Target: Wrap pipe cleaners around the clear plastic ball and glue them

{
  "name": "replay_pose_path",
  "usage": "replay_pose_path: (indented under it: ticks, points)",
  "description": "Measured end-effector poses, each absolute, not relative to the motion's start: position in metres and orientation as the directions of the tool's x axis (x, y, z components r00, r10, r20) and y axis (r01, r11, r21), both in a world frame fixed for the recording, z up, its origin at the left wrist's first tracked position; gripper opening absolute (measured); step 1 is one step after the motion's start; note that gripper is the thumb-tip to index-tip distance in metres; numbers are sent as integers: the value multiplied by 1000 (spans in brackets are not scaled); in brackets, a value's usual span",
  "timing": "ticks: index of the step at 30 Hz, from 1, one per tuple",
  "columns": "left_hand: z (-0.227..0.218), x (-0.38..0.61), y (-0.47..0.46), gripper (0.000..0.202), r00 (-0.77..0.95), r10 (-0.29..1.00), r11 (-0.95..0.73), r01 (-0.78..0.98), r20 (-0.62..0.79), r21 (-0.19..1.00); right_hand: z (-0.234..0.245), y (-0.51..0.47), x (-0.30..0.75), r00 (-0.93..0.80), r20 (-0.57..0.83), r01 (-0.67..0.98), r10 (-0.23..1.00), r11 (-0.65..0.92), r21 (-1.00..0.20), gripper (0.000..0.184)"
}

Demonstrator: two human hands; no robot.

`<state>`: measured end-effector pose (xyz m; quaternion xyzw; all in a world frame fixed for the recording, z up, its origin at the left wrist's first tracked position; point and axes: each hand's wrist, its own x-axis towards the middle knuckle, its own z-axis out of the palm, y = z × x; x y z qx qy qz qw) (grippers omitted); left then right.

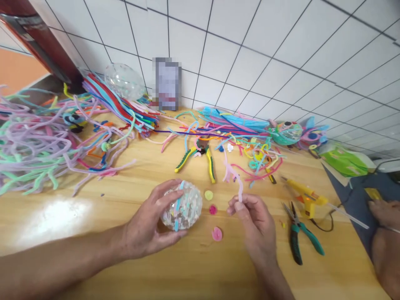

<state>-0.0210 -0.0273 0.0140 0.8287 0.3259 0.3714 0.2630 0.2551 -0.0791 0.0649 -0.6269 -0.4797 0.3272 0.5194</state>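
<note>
My left hand point(146, 225) is wrapped round a clear ball point(184, 206) filled with bits of confetti, held just above the wooden table point(93, 216). My right hand point(253, 221) pinches the lower end of a bent pink pipe cleaner point(234, 177) that rises away from my fingers. Between my hands lie small coiled discs: a yellow-green disc point(208, 195), a magenta disc point(213, 209) and a pink disc point(216, 234).
Heaps of coloured pipe cleaners point(37, 146) cover the left and back. Yellow-green pliers point(200, 156), teal pliers point(300, 235) and a yellow glue gun point(308, 198) lie nearby. A decorated ball point(286, 132) sits at back right. Another person's hand point(386, 212) rests at right.
</note>
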Motion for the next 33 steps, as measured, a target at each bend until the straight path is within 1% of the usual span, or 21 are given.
replay_pose_path:
  ticks: [3, 5, 8, 11, 14, 17, 20, 22, 24, 25, 26, 27, 28, 29, 30, 31, 32, 33]
  points:
    - [14, -20, -24, 90, 495, 741, -644, 333, 453, 689, 63, -80, 261, 359, 128, 306, 925, 13, -952, 16]
    - [12, -20, -20, 94, 490, 737, -646, 310, 465, 697, 60, -77, 265, 409, 132, 262, 903, 22, -965, 18]
    - [6, -21, -13, 111, 501, 723, -654, 275, 475, 705, 56, -68, 271, 475, 119, 144, 872, 57, -988, 21]
    - [-2, -21, -8, 115, 490, 717, -656, 238, 495, 716, 55, -56, 275, 502, 131, 126, 855, 77, -989, 26]
    - [-4, -20, -4, 108, 462, 697, -682, 191, 548, 706, 60, -48, 275, 506, 186, 162, 842, 119, -980, 27]
    - [1, -21, 1, 93, 446, 676, -711, 183, 587, 679, 77, -49, 271, 495, 239, 200, 835, 158, -967, 28]
    - [12, -19, 2, 78, 404, 656, -741, 184, 637, 646, 99, -62, 262, 467, 303, 280, 831, 186, -942, 30]
    - [22, -15, -2, 74, 378, 628, -769, 172, 680, 615, 111, -78, 251, 446, 340, 338, 828, 196, -920, 31]
    - [34, -12, -13, 77, 369, 569, -818, 160, 735, 553, 117, -101, 237, 406, 391, 437, 826, 200, -877, 29]
    - [40, -11, -21, 79, 371, 522, -850, 154, 768, 503, 118, -114, 229, 363, 438, 524, 822, 208, -826, 27]
    - [47, -11, -29, 82, 381, 475, -879, 157, 793, 450, 118, -128, 221, 298, 485, 624, 822, 216, -751, 25]
    - [53, -11, -38, 82, 395, 423, -906, 165, 816, 389, 117, -142, 214, 201, 538, 725, 819, 245, -644, 21]
    - [59, -11, -47, 77, 430, 358, -934, 169, 828, 316, 115, -155, 208, 82, 568, 806, 819, 281, -521, 16]
    - [64, -11, -55, 68, 477, 289, -957, 166, 830, 238, 114, -167, 203, -42, 601, 853, 798, 341, -395, 13]
    - [68, -11, -61, 58, 534, 227, -973, 151, 814, 172, 113, -177, 198, -171, 622, 867, 764, 416, -274, 13]
    - [71, -11, -67, 46, 588, 135, -991, 93, 798, 99, 112, -185, 194, -278, 629, 861, 726, 478, -172, 15]
    - [72, -12, -70, 35, 626, 49, -999, 33, 779, 36, 111, -191, 191, -354, 643, 846, 679, 526, -89, 17]
    - [73, -12, -73, 28, 665, 9, -1000, 20, 747, -5, 110, -195, 188, -408, 652, 832, 639, 555, -24, 20]
